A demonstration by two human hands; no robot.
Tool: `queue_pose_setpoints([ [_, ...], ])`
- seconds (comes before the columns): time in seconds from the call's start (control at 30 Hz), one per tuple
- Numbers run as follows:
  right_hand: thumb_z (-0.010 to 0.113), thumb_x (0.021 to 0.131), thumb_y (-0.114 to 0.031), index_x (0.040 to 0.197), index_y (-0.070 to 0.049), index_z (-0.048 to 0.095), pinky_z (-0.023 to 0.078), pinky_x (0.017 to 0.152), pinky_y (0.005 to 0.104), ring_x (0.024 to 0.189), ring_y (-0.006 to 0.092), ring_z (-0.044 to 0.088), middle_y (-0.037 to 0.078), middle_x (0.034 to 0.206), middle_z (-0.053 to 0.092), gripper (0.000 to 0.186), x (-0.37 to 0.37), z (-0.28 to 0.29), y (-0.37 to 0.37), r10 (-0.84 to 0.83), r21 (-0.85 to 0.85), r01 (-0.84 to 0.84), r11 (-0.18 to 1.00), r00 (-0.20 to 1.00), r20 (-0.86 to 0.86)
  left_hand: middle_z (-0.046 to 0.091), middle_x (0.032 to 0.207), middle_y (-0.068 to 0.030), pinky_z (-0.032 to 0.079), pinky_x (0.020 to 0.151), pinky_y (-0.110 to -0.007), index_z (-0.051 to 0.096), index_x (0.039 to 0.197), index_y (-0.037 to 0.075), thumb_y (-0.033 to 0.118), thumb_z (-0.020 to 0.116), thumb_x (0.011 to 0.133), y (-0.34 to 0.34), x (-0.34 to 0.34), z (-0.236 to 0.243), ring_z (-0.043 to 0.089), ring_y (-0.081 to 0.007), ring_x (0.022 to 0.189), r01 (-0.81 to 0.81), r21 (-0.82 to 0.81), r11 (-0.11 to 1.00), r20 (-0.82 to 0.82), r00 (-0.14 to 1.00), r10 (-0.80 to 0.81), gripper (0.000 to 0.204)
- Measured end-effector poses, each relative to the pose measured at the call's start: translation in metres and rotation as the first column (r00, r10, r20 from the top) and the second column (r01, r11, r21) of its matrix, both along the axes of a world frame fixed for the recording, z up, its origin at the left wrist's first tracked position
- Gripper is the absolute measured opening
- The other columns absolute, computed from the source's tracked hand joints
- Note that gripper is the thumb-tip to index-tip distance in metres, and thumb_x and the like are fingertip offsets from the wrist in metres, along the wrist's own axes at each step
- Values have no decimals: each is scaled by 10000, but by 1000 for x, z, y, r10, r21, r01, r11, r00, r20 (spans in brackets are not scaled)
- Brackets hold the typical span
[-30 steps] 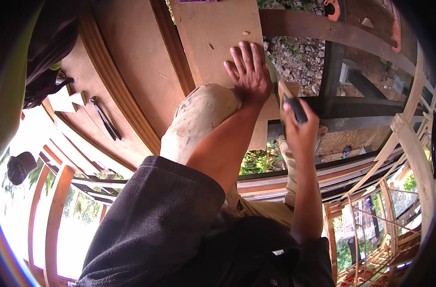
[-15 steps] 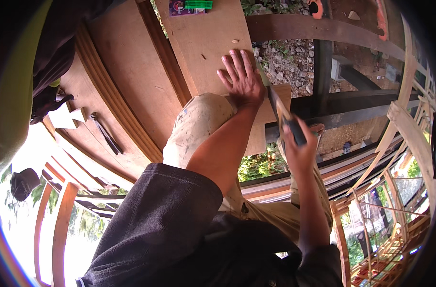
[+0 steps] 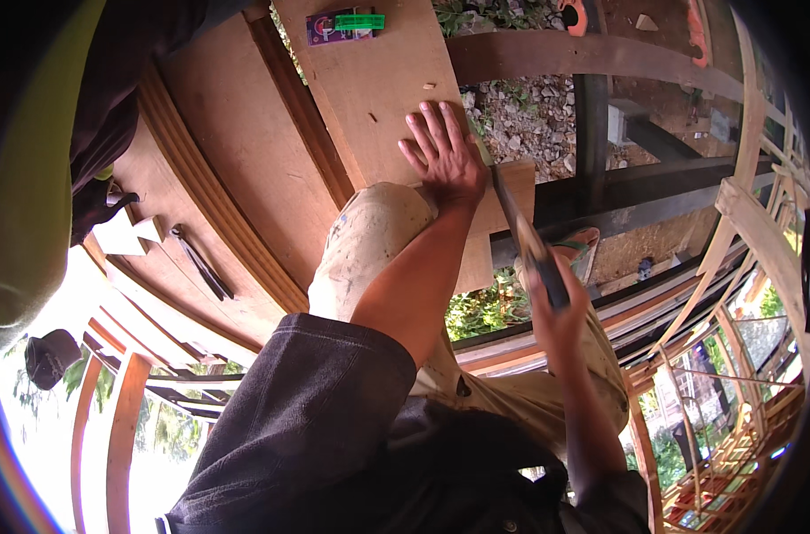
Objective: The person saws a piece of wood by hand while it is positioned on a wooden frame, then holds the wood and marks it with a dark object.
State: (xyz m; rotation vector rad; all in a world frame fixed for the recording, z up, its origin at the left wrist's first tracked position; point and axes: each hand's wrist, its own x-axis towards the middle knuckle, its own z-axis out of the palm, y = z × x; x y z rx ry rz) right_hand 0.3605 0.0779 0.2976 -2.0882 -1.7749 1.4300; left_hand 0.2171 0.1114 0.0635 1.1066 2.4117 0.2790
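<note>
A light brown wooden board [image 3: 374,147] lies in front of me, with my bent left knee [image 3: 362,238] over its near part. My left hand [image 3: 447,160] presses flat on the board near its right edge, fingers spread. Just right of that hand, a handsaw [image 3: 514,212] sits at the board's edge, its blade slanting away from me. Wrapped around the saw's dark handle is my right hand [image 3: 560,303], slightly blurred. How deep the blade sits in the wood cannot be made out.
A purple packet [image 3: 320,28] with a green plastic piece [image 3: 360,21] rests at the board's far end. Pincers [image 3: 202,262] lie on panels at left, near a person in dark clothing [image 3: 111,125]. Dark beams [image 3: 592,133] cross above gravel [image 3: 534,125] at right.
My right hand has drawn the saw back toward me. My left hand stays flat on the board, and the whole view has shifted slightly.
</note>
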Motion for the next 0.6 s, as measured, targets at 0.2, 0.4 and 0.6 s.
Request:
queue_pose_setpoints([
  [0.2,732,998,-214,1144,44,671,505,639,333,721,124,628,125,795,693,303,-26,-45,36,-32,-73,33,997,999,18,81,1781,-138,16,1270,-661,185,1696,133,375,502,1035,-16,23,-4,43,-404,1636,29,-34,999,11,1000,-29,772],
  [0.4,654,998,-161,1424,126,556,564,890,324,1018,200,719,188,1134,742,523,10,148,-23,-1,-63,3,998,1000,29,108,1774,-153,62,1266,-666,210,1687,115,363,522,1018,1,-1,-9,79,-419,1628,17,22,1000,-91,996,-15,779],
  [0.6,728,996,-231,1035,13,683,462,598,336,624,149,558,123,709,644,251,-30,-67,60,1,-17,0,1000,1000,14,105,1776,-144,45,1268,-664,211,1689,136,344,526,1026,10,20,1,69,-416,1630,18,32,999,21,1000,-18,763],
])
